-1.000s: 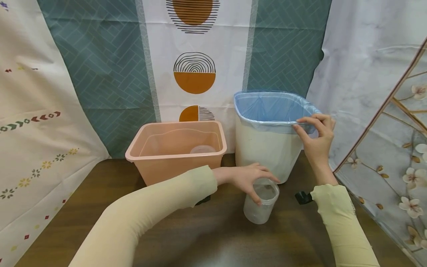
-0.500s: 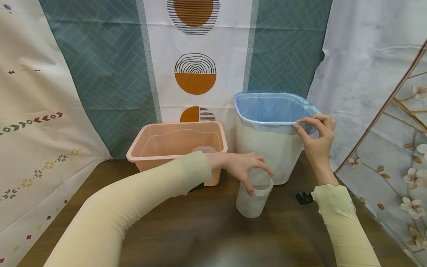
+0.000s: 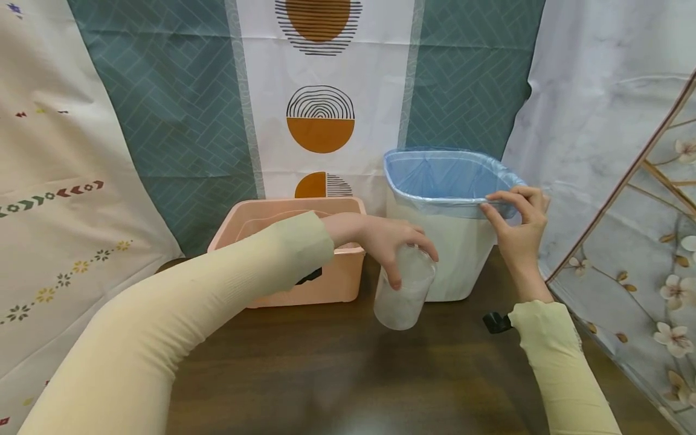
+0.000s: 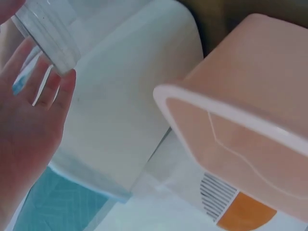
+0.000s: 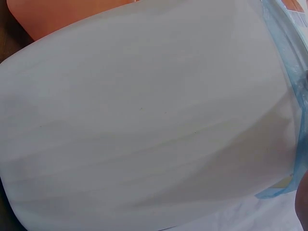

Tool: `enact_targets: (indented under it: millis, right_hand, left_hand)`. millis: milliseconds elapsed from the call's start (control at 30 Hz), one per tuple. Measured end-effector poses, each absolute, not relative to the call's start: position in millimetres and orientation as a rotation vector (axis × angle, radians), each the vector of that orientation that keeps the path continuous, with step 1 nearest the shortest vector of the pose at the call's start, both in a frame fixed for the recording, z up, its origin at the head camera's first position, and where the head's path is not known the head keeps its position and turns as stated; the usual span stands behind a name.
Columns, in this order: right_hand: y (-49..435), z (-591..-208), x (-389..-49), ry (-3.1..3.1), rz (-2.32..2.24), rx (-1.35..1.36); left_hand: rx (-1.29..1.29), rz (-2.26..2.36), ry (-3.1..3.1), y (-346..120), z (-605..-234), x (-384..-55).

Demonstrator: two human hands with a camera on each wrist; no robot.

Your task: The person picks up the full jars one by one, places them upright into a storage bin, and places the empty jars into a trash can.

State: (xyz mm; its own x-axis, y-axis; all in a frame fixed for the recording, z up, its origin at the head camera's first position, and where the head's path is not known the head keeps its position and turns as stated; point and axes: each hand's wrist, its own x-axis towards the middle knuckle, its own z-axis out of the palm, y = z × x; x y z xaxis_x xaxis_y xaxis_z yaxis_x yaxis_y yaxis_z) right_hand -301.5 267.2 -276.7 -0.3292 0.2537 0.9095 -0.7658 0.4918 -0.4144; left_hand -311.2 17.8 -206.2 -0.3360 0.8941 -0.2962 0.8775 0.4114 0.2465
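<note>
My left hand (image 3: pixel 388 241) grips a clear plastic jar (image 3: pixel 402 296) around its rim, holding it tilted above the table, in front of the gap between the two bins. In the left wrist view the jar's ridged rim (image 4: pixel 50 38) lies against the fingertips. At the right, my right hand (image 3: pixel 519 223) pinches the front right rim of a white trash bin (image 3: pixel 435 254), where a blue plastic liner (image 3: pixel 451 175) folds over the edge. Most of the right hand falls outside the right wrist view.
A pink plastic tub (image 3: pixel 310 281) stands left of the white bin, partly hidden by my left forearm. Both containers rest on a dark wooden table (image 3: pixel 304 362). Patterned cloths (image 3: pixel 321 72) hang behind and at the sides.
My left hand has moved left and away from me with the jar, lifting it and crossing in front of the pink tub's right side. My right hand stays on the bin's rim.
</note>
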Motion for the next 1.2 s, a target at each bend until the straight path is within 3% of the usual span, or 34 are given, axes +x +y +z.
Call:
enact_targets:
  millis: [1200]
  right_hand:
    - [266, -276, -300, -1.599, 1.098, 0.432]
  left_hand:
    - [1.394, 0.039, 2.380, 9, -139, -310]
